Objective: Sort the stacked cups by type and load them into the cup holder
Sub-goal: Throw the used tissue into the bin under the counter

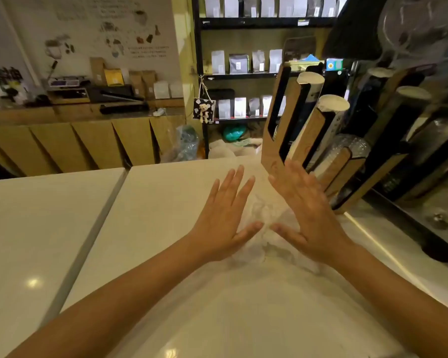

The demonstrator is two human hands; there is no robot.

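Both my hands are spread flat, fingers apart, above the white counter (pixel 150 202). My left hand (pixel 224 215) and my right hand (pixel 304 210) hold nothing, and their thumbs almost meet over a crumpled clear plastic wrap (pixel 263 215) lying on the counter. The wooden cup holder (pixel 274 140) stands at the right, just beyond my right fingertips. Its slanted slots hold stacks of white paper cups (pixel 332 107), a second white stack (pixel 310 80) behind, and clear plastic cups (pixel 347 146).
A glass panel (pixel 424 177) reflects the holder at far right. Past the counter's far edge stand a black shelf of coffee bags (pixel 243 63) and wooden cabinets (pixel 88 143). A seam (pixel 93 228) splits the counter in two slabs.
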